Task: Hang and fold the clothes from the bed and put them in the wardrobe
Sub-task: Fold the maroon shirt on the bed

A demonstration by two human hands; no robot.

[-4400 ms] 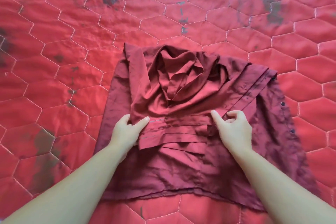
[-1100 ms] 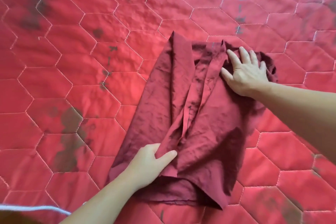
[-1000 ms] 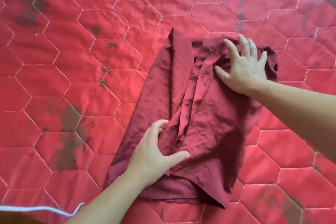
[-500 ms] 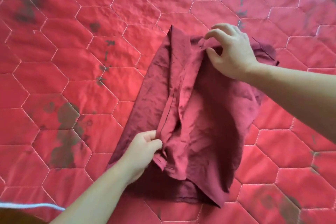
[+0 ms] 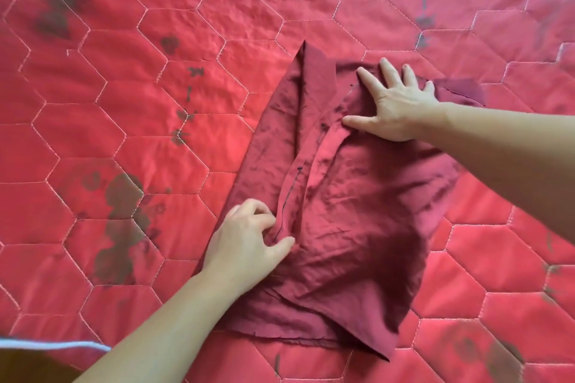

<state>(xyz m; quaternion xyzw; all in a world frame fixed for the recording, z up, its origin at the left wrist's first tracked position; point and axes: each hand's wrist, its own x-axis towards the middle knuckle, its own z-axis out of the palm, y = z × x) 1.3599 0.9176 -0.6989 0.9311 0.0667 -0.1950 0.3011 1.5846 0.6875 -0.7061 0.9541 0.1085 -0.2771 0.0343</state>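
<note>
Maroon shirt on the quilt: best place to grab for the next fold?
Probably the near hem of the maroon shirt, taken from the person's side: it lies as a free, layered edge on the quilt, while both hands already pin the upper half.

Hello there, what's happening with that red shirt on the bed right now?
Right hand flat, pressing shirt top. Left hand fingers curled at its folded edge. Shirt part-folded on quilt. Nothing in the way.

The bare left hand (image 5: 249,242) lies palm down with loosely bent fingers and thumb out; the bare right hand (image 5: 395,106) presses flat, fingers spread, both forearms extended.
</note>
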